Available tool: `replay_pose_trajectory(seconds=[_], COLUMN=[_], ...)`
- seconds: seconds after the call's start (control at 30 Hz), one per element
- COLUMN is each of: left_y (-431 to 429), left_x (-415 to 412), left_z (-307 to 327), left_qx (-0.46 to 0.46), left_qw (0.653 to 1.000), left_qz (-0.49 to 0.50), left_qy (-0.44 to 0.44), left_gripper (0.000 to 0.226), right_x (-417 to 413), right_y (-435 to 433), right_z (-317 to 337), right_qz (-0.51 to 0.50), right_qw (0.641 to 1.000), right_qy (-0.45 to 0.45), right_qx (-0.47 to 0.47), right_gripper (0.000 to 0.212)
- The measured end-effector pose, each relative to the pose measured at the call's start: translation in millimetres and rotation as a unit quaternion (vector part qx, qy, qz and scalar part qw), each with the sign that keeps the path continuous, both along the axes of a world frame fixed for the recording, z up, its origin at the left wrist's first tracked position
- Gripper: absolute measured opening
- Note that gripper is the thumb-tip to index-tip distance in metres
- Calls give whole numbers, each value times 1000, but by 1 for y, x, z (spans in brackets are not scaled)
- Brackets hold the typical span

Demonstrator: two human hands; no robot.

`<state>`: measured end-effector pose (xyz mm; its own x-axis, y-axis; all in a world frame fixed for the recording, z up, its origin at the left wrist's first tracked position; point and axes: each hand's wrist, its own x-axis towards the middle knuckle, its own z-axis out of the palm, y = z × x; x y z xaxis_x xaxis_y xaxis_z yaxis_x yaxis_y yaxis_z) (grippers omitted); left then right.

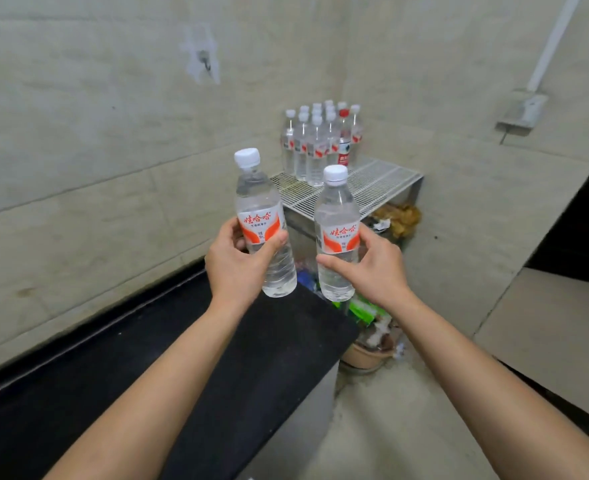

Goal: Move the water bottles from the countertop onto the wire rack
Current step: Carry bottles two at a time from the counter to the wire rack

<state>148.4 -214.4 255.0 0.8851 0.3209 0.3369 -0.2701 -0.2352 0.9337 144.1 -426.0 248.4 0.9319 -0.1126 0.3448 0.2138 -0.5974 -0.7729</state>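
Observation:
My left hand [237,263] grips a clear water bottle [262,206] with a white cap and an orange label, held upright in the air. My right hand [378,268] grips a second, matching water bottle [336,216], also upright. Both bottles hang above the far end of the black countertop [147,375], short of the white wire rack [372,188]. Several more water bottles [315,147] stand clustered at the rack's back left corner, one of them with a red cap [344,113].
Tiled walls close in behind and to the right of the rack. Below the rack and beside the counter lies clutter: green packets [366,311], a brown bowl [366,356], yellowish stuff [398,218]. A wall socket [523,110] sits at the right. The rack's front right part is bare wire.

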Motion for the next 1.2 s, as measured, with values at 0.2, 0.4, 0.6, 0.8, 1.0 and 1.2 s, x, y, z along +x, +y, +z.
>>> replay_pose_trajectory(seconds=[0.2,0.4,0.6,0.8,1.0,1.2], left_y=[-69,-122,-168,-213,-261,-286], left_x=[131,220,283,346,399,425], left_z=[22,42,27,3,-6,-18], left_qx=[-3,-2,10,24,-6,-14], left_qw=[1000,999,1000,997,986,972], left_qz=[-30,-44,-4,66,160,223], left_qy=[-5,-13,-15,10,41,68], left_gripper=[71,71,73,73,69,67], right_x=[111,192,278,381,478,537], right_y=[-68,-130,-176,-219,-260,-270], right_z=[22,38,23,-1,-12,-26], right_qz=[-38,-67,-49,48,154,224], right_qw=[999,997,997,994,980,959], right_qy=[-1,-7,-8,12,64,121], right_qx=[-1,28,56,100,109,121], right_gripper=[67,64,63,55,56,53])
